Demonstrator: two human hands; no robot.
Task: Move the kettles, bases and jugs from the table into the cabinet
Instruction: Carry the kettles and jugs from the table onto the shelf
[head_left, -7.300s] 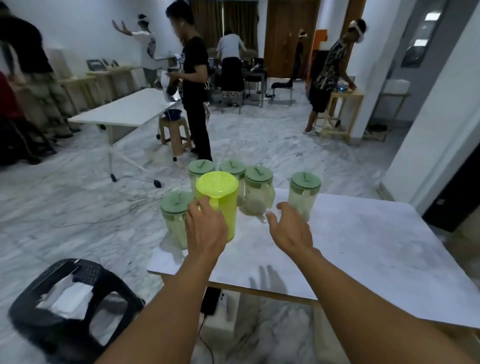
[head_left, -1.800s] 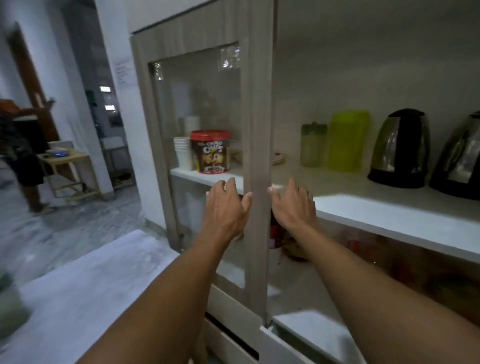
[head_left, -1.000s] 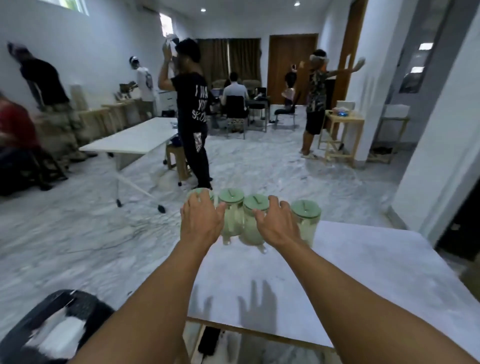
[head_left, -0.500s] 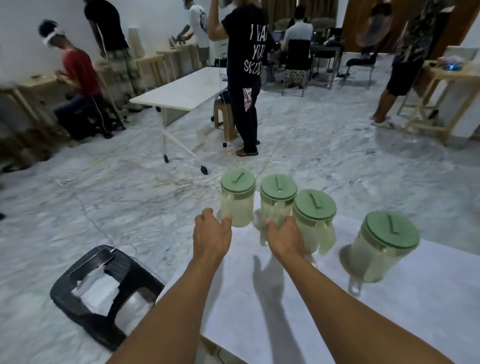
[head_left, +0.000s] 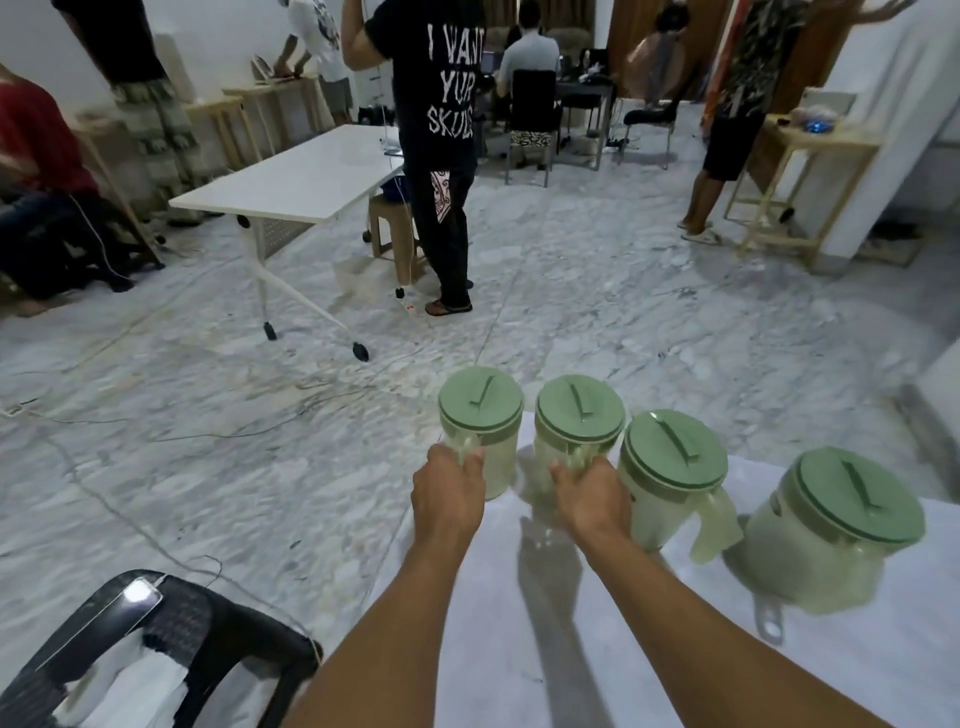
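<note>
Head view: nearest the wearer, below and left of the row of jugs, stands a black plastic chair (head_left: 156, 654) on the marble floor, with something white lying on it. The white surface (head_left: 519, 649) carries four translucent jugs with green lids along its far edge, and both forearms reach across it toward them. The left hand (head_left: 449, 499) is closed around the handle of the leftmost jug (head_left: 480, 421), fingers curled through the grip. The right hand (head_left: 592, 501) is clenched the same way on the handle of the second jug (head_left: 576, 426), just right of the first. Taking one in each hand by the handles probably halves the trips to the cabinet, which is not in sight. Both jugs appear to rest on the surface, not yet lifted, though that is hard to judge. The third jug (head_left: 670, 478) sits just right of the second, close to the right hand, handle turned toward the wearer. The fourth jug (head_left: 841, 530) stands at the right end, a little apart. No kettles or bases are visible on the surface. Beyond the row, across the floor, is a white folding table (head_left: 291, 187), with several people standing or seated around the room.
</note>
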